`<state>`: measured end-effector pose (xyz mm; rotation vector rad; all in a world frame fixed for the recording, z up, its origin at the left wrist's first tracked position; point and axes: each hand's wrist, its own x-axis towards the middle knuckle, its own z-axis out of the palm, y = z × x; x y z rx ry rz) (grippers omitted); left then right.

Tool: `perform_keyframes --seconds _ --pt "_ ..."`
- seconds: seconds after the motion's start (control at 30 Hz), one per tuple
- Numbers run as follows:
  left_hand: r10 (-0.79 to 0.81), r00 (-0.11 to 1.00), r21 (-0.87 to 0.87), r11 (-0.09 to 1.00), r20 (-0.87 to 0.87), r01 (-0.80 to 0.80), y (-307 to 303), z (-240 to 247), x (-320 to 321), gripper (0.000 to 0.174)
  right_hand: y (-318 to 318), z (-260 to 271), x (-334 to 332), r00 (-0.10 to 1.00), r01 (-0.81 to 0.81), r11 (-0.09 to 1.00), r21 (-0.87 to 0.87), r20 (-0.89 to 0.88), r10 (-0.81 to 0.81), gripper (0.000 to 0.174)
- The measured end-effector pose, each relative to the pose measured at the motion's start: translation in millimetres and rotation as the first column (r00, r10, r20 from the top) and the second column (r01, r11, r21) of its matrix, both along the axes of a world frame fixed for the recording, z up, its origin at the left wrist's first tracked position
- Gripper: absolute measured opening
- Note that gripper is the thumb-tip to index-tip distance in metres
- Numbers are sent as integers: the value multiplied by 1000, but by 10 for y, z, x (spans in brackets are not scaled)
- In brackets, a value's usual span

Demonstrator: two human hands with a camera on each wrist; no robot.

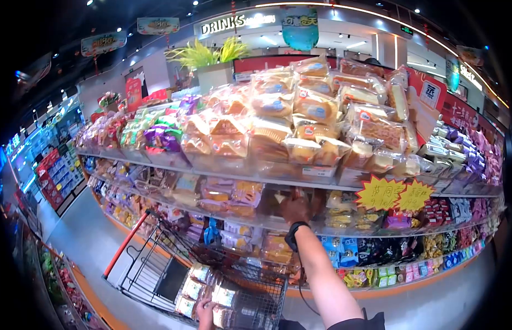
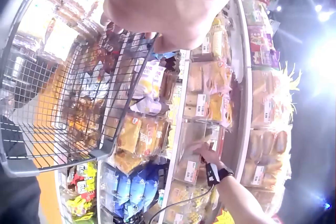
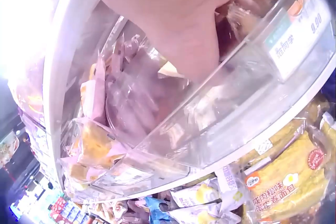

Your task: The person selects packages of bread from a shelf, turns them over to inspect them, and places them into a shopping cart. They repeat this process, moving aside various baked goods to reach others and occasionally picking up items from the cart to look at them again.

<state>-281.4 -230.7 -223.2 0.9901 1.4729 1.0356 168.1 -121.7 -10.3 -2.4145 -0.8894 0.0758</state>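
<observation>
My right hand (image 1: 297, 210) reaches into a clear plastic bin (image 3: 178, 140) on the middle shelf. In the right wrist view the thumb points down inside the bin, and a crinkled clear wrapper (image 3: 241, 22) shows beside the fingers. Fingertips are hidden there, so I cannot tell whether they grip it. A black band circles that wrist. My left hand (image 1: 205, 314) is low over the shopping cart (image 1: 256, 286), right at the wrapped bread packs (image 1: 225, 297) lying in it. The left wrist view shows this hand (image 2: 168, 8) from close up, overlapping the cart's rim, its fingertips mostly hidden.
Above the bin, the top shelf is piled with wrapped breads (image 1: 316, 110). Yellow star price signs (image 1: 380, 192) hang off the shelf edge at right. Lower shelves hold bagged snacks, including blue bags (image 1: 339, 250). The cart's red handle (image 1: 126, 242) points left, beside the aisle floor (image 1: 74, 234).
</observation>
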Motion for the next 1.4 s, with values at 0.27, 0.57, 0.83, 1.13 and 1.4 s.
perform_keyframes --seconds 0.27,0.57,0.83,1.13,1.4 --pt "-11 980 139 990 198 -17 152 497 135 20 -347 296 427 920 -358 865 351 -26 392 47" --pt "-365 890 131 931 272 342 380 1095 864 28 -776 154 522 840 -302 781 547 -234 489 47" --pt "-642 699 98 755 315 648 466 1702 1372 50 -1285 346 -268 762 -185 718 671 -364 535 45" --pt "-504 443 226 809 742 543 523 1884 1506 52 -1552 320 -1200 68 -279 520 807 -524 849 60" --pt "-307 641 264 950 703 165 440 2129 1081 34 -1420 256 -1537 -49 -153 599 786 -611 790 52"
